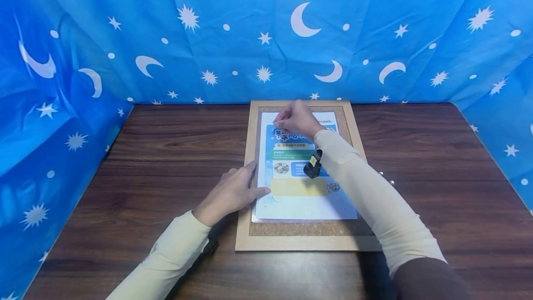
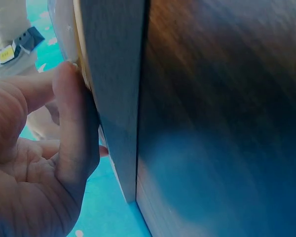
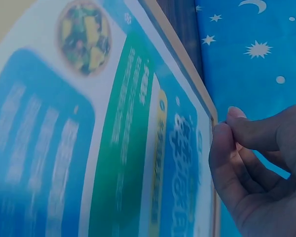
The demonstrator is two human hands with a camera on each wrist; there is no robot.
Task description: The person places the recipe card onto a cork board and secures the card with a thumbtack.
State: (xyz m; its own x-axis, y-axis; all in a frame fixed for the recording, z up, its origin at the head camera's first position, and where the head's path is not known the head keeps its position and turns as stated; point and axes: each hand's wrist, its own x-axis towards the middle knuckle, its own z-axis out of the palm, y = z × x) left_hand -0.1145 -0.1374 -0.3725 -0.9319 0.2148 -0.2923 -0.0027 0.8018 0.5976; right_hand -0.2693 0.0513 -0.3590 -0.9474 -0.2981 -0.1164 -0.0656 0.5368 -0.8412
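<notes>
A printed poster (image 1: 308, 207) in a clear sleeve lies on a wood-framed cork board (image 1: 291, 229). My right hand (image 1: 297, 118) is at the poster's upper left corner. Its thumb and index finger pinch what looks like a small push pin, mostly hidden by the fingertips; the right wrist view shows the same pinch (image 3: 256, 163). My left hand (image 1: 235, 189) rests along the board's left side, thumb on the poster and fingers by the frame. From the left wrist view, the fingers (image 2: 71, 118) touch the edge of the frame (image 2: 113, 89).
Small shiny pins (image 1: 391, 182) lie right of the board on the dark wooden table (image 1: 420, 152). A blue curtain (image 1: 250, 50) with moons and stars hangs behind and at both sides. A black wrist camera (image 1: 313, 165) hangs over the poster from the right sleeve.
</notes>
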